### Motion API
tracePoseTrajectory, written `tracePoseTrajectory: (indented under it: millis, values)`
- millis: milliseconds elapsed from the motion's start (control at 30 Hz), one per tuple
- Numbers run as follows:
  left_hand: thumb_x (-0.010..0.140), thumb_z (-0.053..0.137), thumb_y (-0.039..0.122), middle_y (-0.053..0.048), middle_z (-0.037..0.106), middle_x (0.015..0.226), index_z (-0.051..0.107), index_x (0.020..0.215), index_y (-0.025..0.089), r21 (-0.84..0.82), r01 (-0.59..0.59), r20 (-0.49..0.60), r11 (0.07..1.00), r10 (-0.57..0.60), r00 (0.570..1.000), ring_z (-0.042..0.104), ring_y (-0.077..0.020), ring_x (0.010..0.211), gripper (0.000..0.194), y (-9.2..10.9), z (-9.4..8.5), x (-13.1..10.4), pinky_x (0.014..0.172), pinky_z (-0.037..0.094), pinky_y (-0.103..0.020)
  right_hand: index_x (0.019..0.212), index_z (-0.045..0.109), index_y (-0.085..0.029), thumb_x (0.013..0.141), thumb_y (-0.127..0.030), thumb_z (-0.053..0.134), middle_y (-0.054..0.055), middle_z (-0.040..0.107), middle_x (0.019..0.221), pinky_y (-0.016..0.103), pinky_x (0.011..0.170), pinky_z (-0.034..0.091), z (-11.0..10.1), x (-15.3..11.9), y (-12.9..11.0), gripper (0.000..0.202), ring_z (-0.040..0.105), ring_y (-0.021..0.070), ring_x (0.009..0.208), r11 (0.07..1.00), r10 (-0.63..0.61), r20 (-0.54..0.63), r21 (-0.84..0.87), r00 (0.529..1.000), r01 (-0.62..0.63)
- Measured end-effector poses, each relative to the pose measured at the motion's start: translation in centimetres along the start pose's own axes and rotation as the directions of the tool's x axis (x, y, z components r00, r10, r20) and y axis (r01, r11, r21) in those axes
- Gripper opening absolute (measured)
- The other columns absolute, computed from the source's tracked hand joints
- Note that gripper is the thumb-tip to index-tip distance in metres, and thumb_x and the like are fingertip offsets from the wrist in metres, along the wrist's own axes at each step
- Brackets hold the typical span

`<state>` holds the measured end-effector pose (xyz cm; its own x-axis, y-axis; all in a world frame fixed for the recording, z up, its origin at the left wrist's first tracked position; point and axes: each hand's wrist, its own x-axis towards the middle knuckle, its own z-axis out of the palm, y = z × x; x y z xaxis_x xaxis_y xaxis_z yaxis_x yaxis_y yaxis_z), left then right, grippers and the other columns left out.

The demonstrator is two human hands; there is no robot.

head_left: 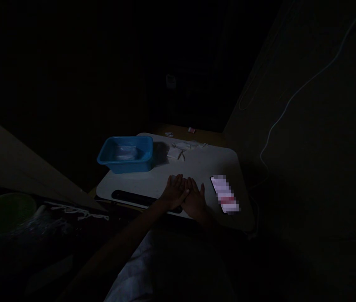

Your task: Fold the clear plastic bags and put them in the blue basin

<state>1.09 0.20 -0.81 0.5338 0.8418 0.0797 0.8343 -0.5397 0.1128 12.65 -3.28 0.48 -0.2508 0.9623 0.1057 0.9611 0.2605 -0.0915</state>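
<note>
In the dim light, my left hand (173, 193) and my right hand (194, 199) are side by side over the front of a small white table (197, 165), partly overlapping. The fingers of both are stretched out, and I make out nothing gripped in either. A faint pale patch shows at my left fingertips; too dark to tell what it is. Right of my hands lies a phone (225, 195) with a lit, blurred-out screen. Under my left forearm runs a long black slot-like strip (134, 196) along the table's near edge.
A blue plastic basin (124, 167) holding a clear plastic packet (126, 152) stands at the back left. Crumpled white pieces (176, 153) lie at the table's back. A green round container (8, 214) is at far left. A white cable (286, 107) hangs along the right wall.
</note>
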Motion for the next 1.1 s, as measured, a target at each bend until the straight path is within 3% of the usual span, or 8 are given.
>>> tracePoseTrajectory:
  millis: [333, 467, 633, 833, 1100]
  values:
    - [0.094, 0.011, 0.034, -0.014, 0.025, 0.143, 0.032, 0.135, 0.007, -0.015, 0.117, 0.006, 0.993, -0.117, 0.993, 0.017, -0.0225, 0.134, 0.054, -0.1, -0.3, -0.1, 0.108, 0.014, -0.044, 0.137, 0.027, -0.009, 0.086, -0.039, 0.029, 0.016, 0.025, 0.144, 0.053, 0.105, 0.002, 0.3, 0.0, -0.1, 0.059, 0.013, 0.0247, 0.135, 1.0, 0.014, 0.011, 0.002, 1.0, -0.014]
    - [0.093, 0.012, 0.031, -0.012, 0.024, 0.144, 0.031, 0.136, 0.01, -0.022, 0.158, 0.014, 0.987, -0.158, 0.987, 0.018, -0.0207, 0.134, 0.051, -0.3, -0.8, -0.1, 0.107, 0.015, -0.046, 0.136, 0.03, -0.006, 0.085, -0.043, 0.031, 0.017, 0.024, 0.144, 0.054, 0.105, 0.002, 0.5, 0.1, 0.0, 0.063, 0.013, 0.0257, 0.135, 1.0, 0.013, 0.001, 0.002, 1.0, -0.013]
    - [0.091, 0.021, 0.03, -0.012, 0.027, 0.143, 0.03, 0.136, 0.011, 0.0, 0.165, -0.049, 0.986, -0.165, 0.985, 0.022, -0.0227, 0.133, 0.05, -0.5, -0.6, 0.0, 0.105, 0.017, -0.049, 0.135, 0.03, -0.006, 0.086, -0.046, 0.03, 0.017, 0.025, 0.143, 0.054, 0.105, 0.003, 0.5, 0.1, 0.1, 0.064, 0.015, 0.0262, 0.135, 1.0, 0.004, -0.005, 0.008, 1.0, -0.004]
    - [0.089, 0.025, 0.027, -0.015, 0.027, 0.142, 0.03, 0.136, 0.008, 0.031, 0.283, -0.1, 0.959, -0.279, 0.955, 0.024, -0.0266, 0.132, 0.052, -2.0, -1.1, -0.4, 0.103, 0.02, -0.053, 0.136, 0.029, -0.006, 0.087, -0.049, 0.027, 0.017, 0.022, 0.144, 0.054, 0.105, 0.003, 0.8, 0.1, 0.1, 0.065, 0.016, 0.025, 0.134, 1.0, 0.008, -0.043, 0.014, 0.999, -0.007]
    - [0.09, 0.022, 0.029, -0.014, 0.027, 0.142, 0.03, 0.136, 0.006, 0.059, 0.287, -0.112, 0.956, -0.28, 0.954, 0.023, -0.0253, 0.132, 0.052, -2.7, -0.9, -0.7, 0.104, 0.019, -0.052, 0.137, 0.027, -0.006, 0.087, -0.048, 0.028, 0.017, 0.021, 0.145, 0.052, 0.105, 0.002, 0.9, 0.0, 0.1, 0.066, 0.015, 0.0244, 0.134, 1.0, 0.02, -0.021, 0.018, 1.0, -0.02]
